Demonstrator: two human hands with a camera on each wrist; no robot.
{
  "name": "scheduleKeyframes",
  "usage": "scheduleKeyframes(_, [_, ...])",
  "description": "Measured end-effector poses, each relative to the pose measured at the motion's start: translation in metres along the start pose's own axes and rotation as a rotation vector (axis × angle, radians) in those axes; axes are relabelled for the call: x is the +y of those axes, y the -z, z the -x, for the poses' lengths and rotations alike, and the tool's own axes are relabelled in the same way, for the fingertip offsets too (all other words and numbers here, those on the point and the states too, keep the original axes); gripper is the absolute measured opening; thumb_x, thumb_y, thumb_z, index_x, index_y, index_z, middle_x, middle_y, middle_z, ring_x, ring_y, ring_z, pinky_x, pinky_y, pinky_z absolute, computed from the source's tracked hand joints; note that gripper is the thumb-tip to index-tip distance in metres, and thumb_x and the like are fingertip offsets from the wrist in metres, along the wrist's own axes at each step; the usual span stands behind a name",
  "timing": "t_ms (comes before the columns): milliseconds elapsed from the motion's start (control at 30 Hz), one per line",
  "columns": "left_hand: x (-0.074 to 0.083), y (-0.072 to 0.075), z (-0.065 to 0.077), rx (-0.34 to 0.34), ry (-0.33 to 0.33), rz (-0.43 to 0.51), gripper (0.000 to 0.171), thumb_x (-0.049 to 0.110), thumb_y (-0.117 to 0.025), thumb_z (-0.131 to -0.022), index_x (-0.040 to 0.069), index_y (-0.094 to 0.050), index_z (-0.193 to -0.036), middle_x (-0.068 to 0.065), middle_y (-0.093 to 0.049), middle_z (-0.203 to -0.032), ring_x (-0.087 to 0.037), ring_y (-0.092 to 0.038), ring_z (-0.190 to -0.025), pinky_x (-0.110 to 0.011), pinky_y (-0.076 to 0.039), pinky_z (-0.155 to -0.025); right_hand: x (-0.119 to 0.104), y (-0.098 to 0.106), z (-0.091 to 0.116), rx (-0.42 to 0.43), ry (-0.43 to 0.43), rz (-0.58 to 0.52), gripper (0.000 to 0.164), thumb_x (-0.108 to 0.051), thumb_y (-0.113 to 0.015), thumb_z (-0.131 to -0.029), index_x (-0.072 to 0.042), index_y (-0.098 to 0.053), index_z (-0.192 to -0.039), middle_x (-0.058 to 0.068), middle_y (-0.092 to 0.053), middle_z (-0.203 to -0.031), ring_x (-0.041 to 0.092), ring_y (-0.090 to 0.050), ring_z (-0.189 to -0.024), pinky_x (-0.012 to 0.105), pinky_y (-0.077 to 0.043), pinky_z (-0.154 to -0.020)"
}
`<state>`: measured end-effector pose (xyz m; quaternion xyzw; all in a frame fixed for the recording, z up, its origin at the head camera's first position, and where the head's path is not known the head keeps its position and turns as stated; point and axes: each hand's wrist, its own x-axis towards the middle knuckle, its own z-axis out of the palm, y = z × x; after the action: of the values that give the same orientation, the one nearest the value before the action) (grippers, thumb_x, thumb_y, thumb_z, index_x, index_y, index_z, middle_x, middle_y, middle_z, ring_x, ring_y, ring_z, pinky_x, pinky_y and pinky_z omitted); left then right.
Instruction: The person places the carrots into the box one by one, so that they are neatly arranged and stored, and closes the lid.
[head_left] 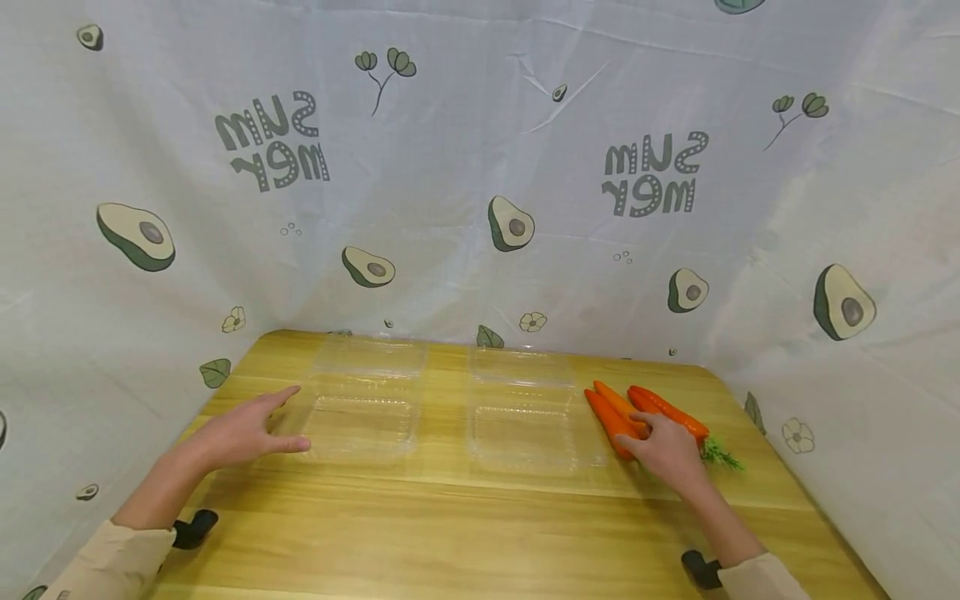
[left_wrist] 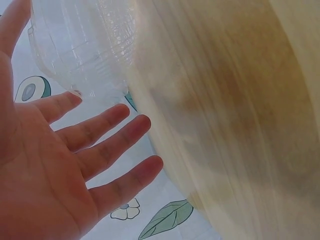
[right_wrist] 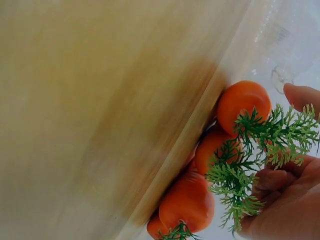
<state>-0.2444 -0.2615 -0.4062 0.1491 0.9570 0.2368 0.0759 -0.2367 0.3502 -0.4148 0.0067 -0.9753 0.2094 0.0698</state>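
Observation:
Several orange carrots with green leafy tops lie side by side at the table's right. My right hand hovers over them, thumb and forefinger apart on either side of the nearest carrot; whether they touch it cannot be made out. In the right wrist view its other fingers are bent behind the leaves. My left hand is held with fingers spread beside a clear plastic hinged box, palm facing it and nothing held. A second clear box stands to the right, between the first box and the carrots.
Both boxes lie with lids folded back toward the rear of the wooden table. A white curtain printed with avocados hangs behind and along both sides. Black wrist straps show near the sleeves.

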Motion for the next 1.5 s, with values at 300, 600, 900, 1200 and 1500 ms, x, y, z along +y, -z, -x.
scheduleKeyframes(300, [0.0000,-0.0012,0.0002,-0.005,0.003,0.003,0.107,0.062,-0.071,-0.085,-0.002,-0.026,-0.158,-0.037,-0.041,-0.148,-0.057,-0.040,-0.135,-0.068,-0.041,-0.099,0.0004,0.0001,-0.0007,-0.034,-0.036,0.020,0.061,-0.033,-0.073,-0.090,0.013,-0.061,-0.128,0.010,-0.071,-0.081,0.016,-0.050,-0.060,0.032,-0.039,-0.058])
scheduleKeyframes(600, [-0.0008,-0.0017,0.0000,-0.001,0.005,-0.009,0.108,0.063,-0.071,-0.084,-0.001,-0.025,-0.158,-0.037,-0.042,-0.148,-0.057,-0.041,-0.134,-0.068,-0.041,-0.099,-0.0019,-0.0001,-0.0006,-0.041,-0.038,0.036,0.058,-0.030,-0.073,-0.090,0.014,-0.061,-0.126,0.018,-0.073,-0.090,0.017,-0.053,-0.061,0.032,-0.038,-0.057])
scheduleKeyframes(900, [0.0000,-0.0009,0.0002,-0.010,0.009,0.002,0.107,0.062,-0.071,-0.085,-0.001,-0.025,-0.158,-0.038,-0.043,-0.146,-0.058,-0.041,-0.133,-0.068,-0.041,-0.098,-0.0031,-0.0003,-0.0022,-0.063,-0.065,0.010,0.059,-0.027,-0.075,-0.088,0.016,-0.061,-0.126,0.025,-0.072,-0.100,0.018,-0.055,-0.065,0.031,-0.041,-0.057])
scheduleKeyframes(1200, [0.0001,0.0014,0.0010,-0.014,0.007,-0.002,0.107,0.061,-0.072,-0.085,-0.002,-0.024,-0.158,-0.039,-0.043,-0.146,-0.058,-0.041,-0.133,-0.068,-0.042,-0.098,-0.0052,0.0004,-0.0071,-0.082,-0.080,0.042,0.059,-0.028,-0.077,-0.082,0.012,-0.064,-0.124,0.014,-0.065,-0.085,0.024,-0.052,-0.072,0.035,-0.041,-0.067])
scheduleKeyframes(1500, [-0.0001,0.0000,0.0008,-0.020,0.003,0.025,0.106,0.059,-0.072,-0.086,-0.002,-0.024,-0.158,-0.039,-0.042,-0.146,-0.058,-0.042,-0.133,-0.068,-0.041,-0.099,-0.0066,0.0008,-0.0039,-0.077,-0.098,0.071,0.037,-0.032,-0.079,-0.081,0.002,-0.066,-0.087,0.004,-0.049,-0.066,0.021,-0.046,-0.063,0.033,-0.036,-0.060])
